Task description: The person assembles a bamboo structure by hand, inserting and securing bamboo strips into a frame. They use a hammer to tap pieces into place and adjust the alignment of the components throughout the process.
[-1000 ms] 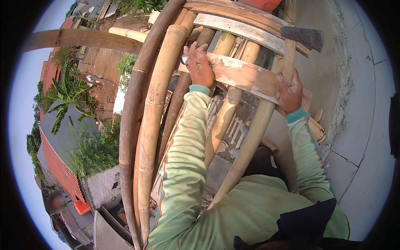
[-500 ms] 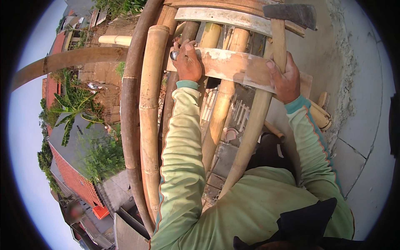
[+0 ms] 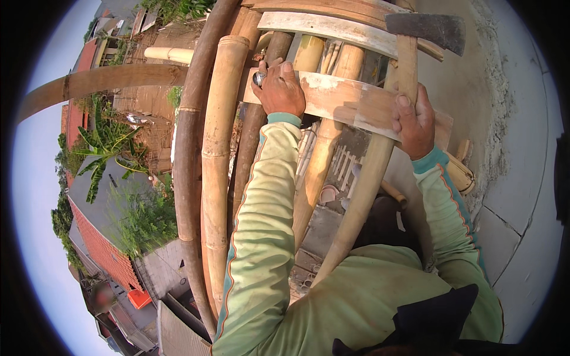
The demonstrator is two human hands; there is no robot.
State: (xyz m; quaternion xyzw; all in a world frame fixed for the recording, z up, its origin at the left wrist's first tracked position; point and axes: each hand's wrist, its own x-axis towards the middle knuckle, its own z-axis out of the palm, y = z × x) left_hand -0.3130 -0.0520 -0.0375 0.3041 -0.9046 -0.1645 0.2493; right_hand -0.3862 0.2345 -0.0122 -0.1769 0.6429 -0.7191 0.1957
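A hatchet with a dark metal head (image 3: 430, 32) and a pale wooden handle (image 3: 407, 65) stands upright in my right hand (image 3: 415, 121). That hand is closed around the lower handle, just over the right part of a worn wooden plank (image 3: 341, 101). The plank lies crosswise over several bamboo poles. My left hand (image 3: 279, 89), with a ring on one finger, is closed on the plank near its left end. Its fingers curl over the far edge, so the fingertips are partly hidden. Beyond lies another, whitish board (image 3: 332, 26), also across the poles.
A thick upright-running bamboo pole (image 3: 217, 148) and a darker curved pole (image 3: 187, 148) border the left side. Between the poles, a lower level shows far below. A grey wall (image 3: 522, 178) stands at the right. Rooftops (image 3: 101, 231) and plants lie down to the left.
The view has shifted slightly, so the poles, plank and hatchet appear a little farther right. Both hands keep their holds; my left hand sits slightly farther right on the plank.
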